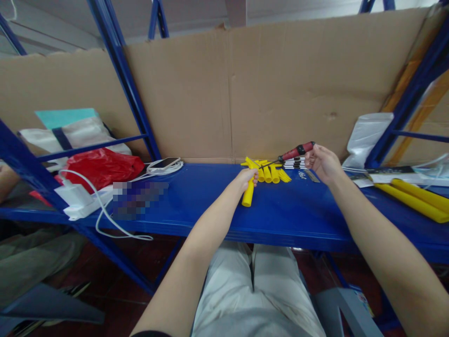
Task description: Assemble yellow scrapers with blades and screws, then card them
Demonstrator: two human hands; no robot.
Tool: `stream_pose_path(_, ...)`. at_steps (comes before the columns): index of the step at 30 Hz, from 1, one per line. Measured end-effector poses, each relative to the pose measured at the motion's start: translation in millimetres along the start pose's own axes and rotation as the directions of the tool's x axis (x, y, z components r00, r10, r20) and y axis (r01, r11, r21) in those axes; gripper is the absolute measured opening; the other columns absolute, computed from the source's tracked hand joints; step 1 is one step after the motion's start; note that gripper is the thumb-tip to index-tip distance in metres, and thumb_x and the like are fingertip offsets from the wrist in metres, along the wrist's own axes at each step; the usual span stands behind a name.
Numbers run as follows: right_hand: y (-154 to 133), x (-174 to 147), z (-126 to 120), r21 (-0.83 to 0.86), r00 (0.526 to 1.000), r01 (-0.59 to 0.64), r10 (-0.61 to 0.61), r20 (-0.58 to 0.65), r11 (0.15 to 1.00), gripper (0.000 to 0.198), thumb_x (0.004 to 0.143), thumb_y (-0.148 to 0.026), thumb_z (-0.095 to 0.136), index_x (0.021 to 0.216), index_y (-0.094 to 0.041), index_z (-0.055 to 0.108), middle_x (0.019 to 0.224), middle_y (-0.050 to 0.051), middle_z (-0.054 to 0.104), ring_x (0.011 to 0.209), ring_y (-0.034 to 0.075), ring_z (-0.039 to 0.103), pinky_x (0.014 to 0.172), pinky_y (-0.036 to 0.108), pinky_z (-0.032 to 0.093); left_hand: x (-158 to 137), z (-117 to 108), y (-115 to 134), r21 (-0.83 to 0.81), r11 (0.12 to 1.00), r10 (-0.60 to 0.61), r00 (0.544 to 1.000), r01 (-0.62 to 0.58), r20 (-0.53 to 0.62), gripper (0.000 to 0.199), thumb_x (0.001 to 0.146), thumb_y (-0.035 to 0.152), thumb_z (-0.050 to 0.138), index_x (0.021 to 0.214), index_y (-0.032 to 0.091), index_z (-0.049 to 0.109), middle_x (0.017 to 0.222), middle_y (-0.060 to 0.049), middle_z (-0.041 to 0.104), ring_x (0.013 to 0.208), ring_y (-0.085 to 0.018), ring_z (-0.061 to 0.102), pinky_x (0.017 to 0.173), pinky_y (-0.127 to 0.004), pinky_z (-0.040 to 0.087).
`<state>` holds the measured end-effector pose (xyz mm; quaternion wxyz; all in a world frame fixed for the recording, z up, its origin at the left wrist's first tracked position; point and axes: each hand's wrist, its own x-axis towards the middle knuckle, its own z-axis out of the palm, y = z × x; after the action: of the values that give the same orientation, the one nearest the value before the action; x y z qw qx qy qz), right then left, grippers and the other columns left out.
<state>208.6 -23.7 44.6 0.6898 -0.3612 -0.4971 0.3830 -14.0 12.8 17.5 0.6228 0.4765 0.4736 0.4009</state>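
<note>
My left hand (247, 179) is wrapped round a yellow plastic tube-like piece (247, 196), whose round lower end sticks out below the fist. With its fingertips, my right hand (323, 164) grips the end of a screwdriver (294, 152) with a red and black handle. The shaft slants down to the left towards the upper part of the yellow piece; whether the tip touches it I cannot tell. Just behind my left hand lie several more yellow tubes (268, 175) and thin yellow strips (284, 176). Black-and-white pens or sticks (293, 163) lie beneath the screwdriver, near small metal parts (302, 174).
A blue shelf top (280, 210) carries everything, with a cardboard wall (182, 93) behind. To the left are a phone (166, 163), a red bag (105, 167) and a white power strip (84, 206) with a cable. Long yellow tubes (414, 201) lie at right. Another person's leg (38, 252) shows at left.
</note>
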Motion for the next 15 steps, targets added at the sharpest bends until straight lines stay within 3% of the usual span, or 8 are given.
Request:
stream_pose_path(8,4.9,3.9,-3.2,0.003,0.999,0.036,-0.036,-0.036,0.999,0.041,0.067,-0.046,0.076,0.066,-0.021,0.043,0.054,-0.007,0.047,0.039,0.006,0.044,0.034,0.02,0.034,0.1,0.2,0.0,-0.001,1.0,0.005,1.0,-0.005,-0.001,0.023,0.08,0.004,0.044,0.064,0.019,0.037,0.041,0.009,0.034,0.031,-0.003,0.028,0.038,-0.016,0.023)
stream_pose_path(15,5.3,3.6,-2.8,0.005,0.998,0.017,-0.017,-0.068,1.0,0.035,0.068,-0.045,0.076,0.07,-0.022,0.05,0.048,-0.007,0.044,0.038,0.008,0.043,0.035,0.02,0.034,-0.2,0.5,0.2,0.015,1.0,0.003,1.0,-0.003,0.006,0.024,0.08,0.003,0.042,0.064,0.019,0.037,0.041,0.008,0.034,0.031,-0.004,0.028,0.038,-0.017,0.023)
